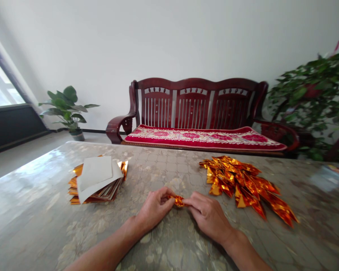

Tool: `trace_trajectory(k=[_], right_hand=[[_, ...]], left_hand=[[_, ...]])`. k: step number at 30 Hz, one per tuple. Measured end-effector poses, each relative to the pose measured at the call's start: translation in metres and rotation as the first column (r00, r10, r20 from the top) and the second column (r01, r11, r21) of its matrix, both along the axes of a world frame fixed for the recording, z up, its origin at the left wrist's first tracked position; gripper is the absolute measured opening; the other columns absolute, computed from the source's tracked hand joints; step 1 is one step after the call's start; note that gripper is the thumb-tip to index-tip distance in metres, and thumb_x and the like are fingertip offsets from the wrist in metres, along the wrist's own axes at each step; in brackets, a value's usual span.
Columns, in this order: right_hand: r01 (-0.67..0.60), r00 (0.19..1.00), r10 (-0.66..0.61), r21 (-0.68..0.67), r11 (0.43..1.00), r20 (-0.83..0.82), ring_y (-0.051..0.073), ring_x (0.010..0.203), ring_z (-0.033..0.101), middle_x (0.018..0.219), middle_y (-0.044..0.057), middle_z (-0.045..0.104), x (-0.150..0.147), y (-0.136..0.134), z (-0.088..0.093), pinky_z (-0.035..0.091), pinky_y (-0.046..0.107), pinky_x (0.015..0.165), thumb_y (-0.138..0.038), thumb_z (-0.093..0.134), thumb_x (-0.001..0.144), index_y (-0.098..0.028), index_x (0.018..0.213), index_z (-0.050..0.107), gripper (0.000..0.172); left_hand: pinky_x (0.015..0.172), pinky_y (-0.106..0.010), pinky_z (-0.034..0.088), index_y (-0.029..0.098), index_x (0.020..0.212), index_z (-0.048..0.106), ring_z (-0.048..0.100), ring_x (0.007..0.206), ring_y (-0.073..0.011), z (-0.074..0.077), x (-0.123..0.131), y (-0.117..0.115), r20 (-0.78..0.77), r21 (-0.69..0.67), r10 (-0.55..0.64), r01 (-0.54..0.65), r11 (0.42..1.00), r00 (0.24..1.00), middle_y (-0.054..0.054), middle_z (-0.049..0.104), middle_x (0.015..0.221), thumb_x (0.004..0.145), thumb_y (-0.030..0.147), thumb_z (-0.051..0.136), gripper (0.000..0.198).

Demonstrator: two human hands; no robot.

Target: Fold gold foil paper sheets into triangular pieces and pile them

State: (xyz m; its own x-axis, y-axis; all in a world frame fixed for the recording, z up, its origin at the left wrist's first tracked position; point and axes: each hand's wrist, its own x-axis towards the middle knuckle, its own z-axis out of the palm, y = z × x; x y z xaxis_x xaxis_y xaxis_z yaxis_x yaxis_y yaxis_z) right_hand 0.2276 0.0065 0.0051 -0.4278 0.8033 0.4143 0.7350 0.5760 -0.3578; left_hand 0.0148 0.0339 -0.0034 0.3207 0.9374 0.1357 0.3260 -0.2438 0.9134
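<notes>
My left hand [154, 209] and my right hand [207, 214] meet at the middle of the table, fingers pinched together on a small folded piece of gold foil paper [178, 200]. Most of the piece is hidden between my fingertips. To the right lies a pile of folded gold foil pieces [245, 184]. A stack of flat foil sheets [97, 180], white backs up, sits to the left of my left hand.
The table [45, 226] has a glossy patterned top. Behind it stands a dark red wooden bench [197, 109] with a red floral cushion. A potted plant [67, 111] is on the floor at left; a large leafy plant [319, 94] is at right.
</notes>
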Motion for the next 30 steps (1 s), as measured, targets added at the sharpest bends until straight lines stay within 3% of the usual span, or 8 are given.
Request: trace_trajectory(k=[5,12,19,24,30], right_hand=[[0.030,0.999,-0.029,0.041,0.999,-0.026,0.020,0.097,0.066,0.107,0.004,0.072,0.000,0.000,-0.003,0.049,0.031,0.087,-0.006,0.053,0.084,-0.026,0.128,0.059,0.048],[0.070,0.995,-0.066,0.050,0.996,-0.075,0.020,0.099,0.068,0.112,0.005,0.072,0.001,0.001,-0.008,0.052,0.034,0.090,-0.008,0.051,0.083,-0.025,0.135,0.054,0.055],[0.196,0.950,-0.209,-0.074,0.978,-0.231,0.017,0.085,0.071,0.103,0.000,0.074,-0.002,0.005,-0.013,0.055,0.030,0.082,-0.014,0.052,0.083,-0.027,0.136,0.052,0.055],[0.287,0.918,-0.312,-0.131,0.949,-0.246,0.017,0.075,0.069,0.099,0.000,0.073,-0.005,0.006,-0.013,0.053,0.032,0.077,-0.018,0.054,0.081,-0.026,0.134,0.053,0.054],[0.268,0.891,-0.341,-0.259,0.928,-0.299,0.019,0.079,0.069,0.087,-0.002,0.074,-0.010,0.006,-0.012,0.052,0.031,0.075,-0.022,0.052,0.084,-0.025,0.138,0.049,0.054]], left_hand=[[0.084,-0.031,0.056,0.018,0.116,0.050,0.072,0.093,-0.0197,-0.005,-0.002,0.000,0.209,-0.082,-0.057,0.076,0.994,0.976,-0.008,0.074,0.106,0.086,0.025,0.060,0.033],[0.095,-0.035,0.052,0.023,0.137,0.042,0.068,0.103,-0.0214,-0.008,-0.005,0.001,0.128,-0.025,-0.108,0.112,0.993,0.986,-0.005,0.071,0.115,0.070,0.011,0.073,0.075],[0.091,-0.034,0.054,0.021,0.137,0.041,0.069,0.098,-0.0209,-0.010,0.000,0.001,0.189,-0.032,-0.097,0.105,0.994,0.977,-0.004,0.073,0.108,0.075,0.012,0.066,0.067],[0.092,-0.033,0.052,0.022,0.137,0.042,0.069,0.098,-0.0197,-0.008,-0.001,-0.001,0.127,0.010,-0.094,0.093,0.996,0.987,-0.003,0.073,0.106,0.075,0.010,0.064,0.066],[0.087,-0.030,0.052,0.025,0.139,0.040,0.068,0.095,-0.0172,-0.006,-0.001,-0.003,0.041,0.043,-0.156,0.154,0.987,0.987,-0.002,0.072,0.113,0.070,0.006,0.068,0.077]])
